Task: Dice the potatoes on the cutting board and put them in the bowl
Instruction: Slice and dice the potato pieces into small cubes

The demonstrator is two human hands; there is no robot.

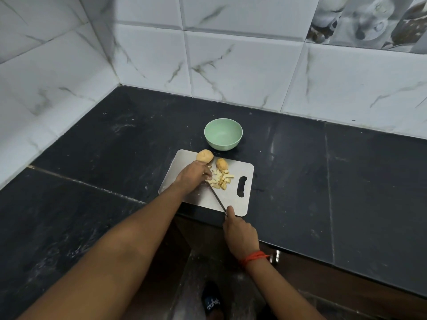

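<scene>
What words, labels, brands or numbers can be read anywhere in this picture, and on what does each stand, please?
White script on the dark footwear, at the bottom edge: upside down, too blurred to read.
Bowl, cutting board, knife: no text seen.
Picture tile, top right: an image only, no lettering visible.

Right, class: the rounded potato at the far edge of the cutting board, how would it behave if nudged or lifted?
The potato looks rounded, so it would probably roll on the flat cutting board. It seems whole and solid: likely stiff, fairly heavy for its size. Its skin looks matt, so probably not slippery.
</scene>
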